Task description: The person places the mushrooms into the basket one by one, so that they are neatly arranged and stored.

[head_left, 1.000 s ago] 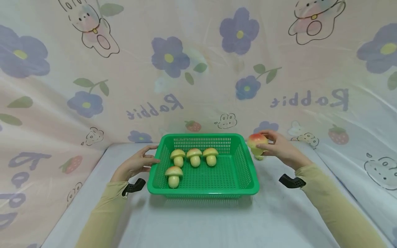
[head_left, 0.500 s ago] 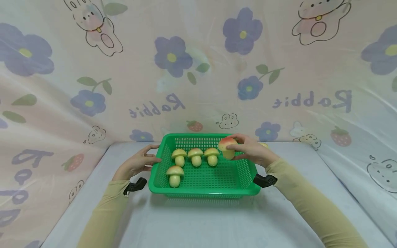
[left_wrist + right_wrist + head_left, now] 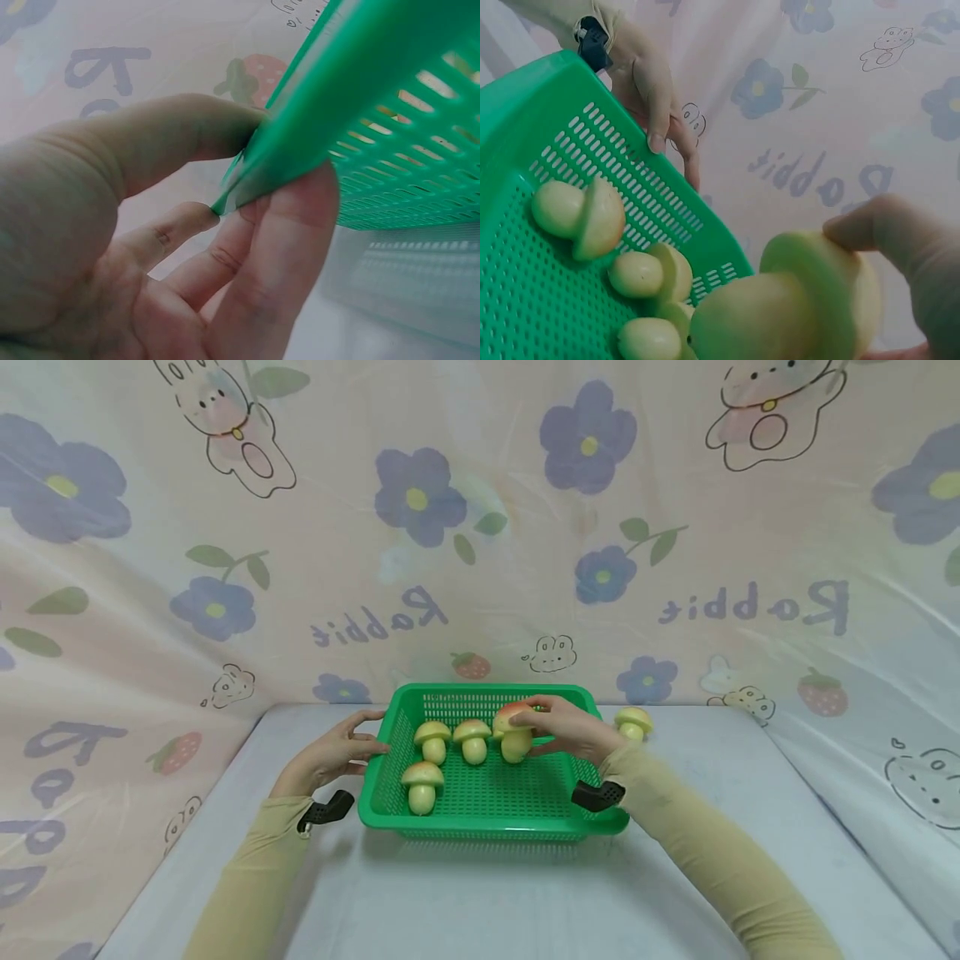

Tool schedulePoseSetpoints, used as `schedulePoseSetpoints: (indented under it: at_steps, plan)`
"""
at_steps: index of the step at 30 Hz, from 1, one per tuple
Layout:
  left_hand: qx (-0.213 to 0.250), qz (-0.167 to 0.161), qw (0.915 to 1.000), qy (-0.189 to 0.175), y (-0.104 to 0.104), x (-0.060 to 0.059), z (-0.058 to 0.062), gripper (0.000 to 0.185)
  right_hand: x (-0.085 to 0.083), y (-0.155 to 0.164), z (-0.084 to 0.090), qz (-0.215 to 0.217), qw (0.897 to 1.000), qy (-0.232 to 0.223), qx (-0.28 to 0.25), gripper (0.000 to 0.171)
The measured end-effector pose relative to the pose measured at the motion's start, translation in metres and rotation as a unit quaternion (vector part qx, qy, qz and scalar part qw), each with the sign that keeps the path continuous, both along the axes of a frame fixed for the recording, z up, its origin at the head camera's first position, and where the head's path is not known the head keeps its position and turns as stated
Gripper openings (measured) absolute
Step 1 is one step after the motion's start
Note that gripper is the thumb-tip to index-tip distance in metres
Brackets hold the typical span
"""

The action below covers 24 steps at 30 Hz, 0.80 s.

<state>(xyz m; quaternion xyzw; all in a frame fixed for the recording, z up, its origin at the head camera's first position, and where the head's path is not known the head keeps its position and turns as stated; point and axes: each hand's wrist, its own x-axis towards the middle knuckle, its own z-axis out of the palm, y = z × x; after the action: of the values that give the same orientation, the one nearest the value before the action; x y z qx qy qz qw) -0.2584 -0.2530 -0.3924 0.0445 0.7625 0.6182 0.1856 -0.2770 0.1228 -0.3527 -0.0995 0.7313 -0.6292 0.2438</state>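
My left hand [image 3: 330, 758] pinches the left rim of a green plastic basket [image 3: 491, 823], thumb on one side and fingers on the other in the left wrist view. A mushroom [image 3: 516, 745] with a reddish cap and pale yellow stem is held by its cap in my right hand [image 3: 570, 727], over the back middle of the basket. In the head view it covers another mushroom behind it. Further mushrooms stand inside: a back-left one [image 3: 432, 743], one beside it [image 3: 473, 743] and a front-left one [image 3: 422, 789]. The right wrist view shows the held mushroom [image 3: 780, 307] up close.
Outside the basket, one more mushroom [image 3: 633, 723] stands on the white table [image 3: 480, 902], just right of the back right corner. A printed cloth [image 3: 495, 593] with flowers and rabbits hangs behind the table.
My right hand has carried the mushroom leftward from beyond the basket's right side to over its back middle, bringing the outside mushroom into fuller view. The left hand keeps its grip on the rim.
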Motion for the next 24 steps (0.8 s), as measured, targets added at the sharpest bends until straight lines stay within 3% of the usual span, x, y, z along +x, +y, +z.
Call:
schedulePoseSetpoints:
  at_steps: [9,24]
  plan:
    - [-0.01,0.011,0.9999,-0.006,0.001,-0.002,-0.001,0.078,-0.002,-0.017,-0.008,0.003,1.0,-0.019,-0.024,0.051]
    - [-0.009,0.005,0.9999,0.001,0.001,-0.003,-0.004,0.078,-0.002,-0.038,-0.027,0.015,0.999,-0.019,0.025,0.047]
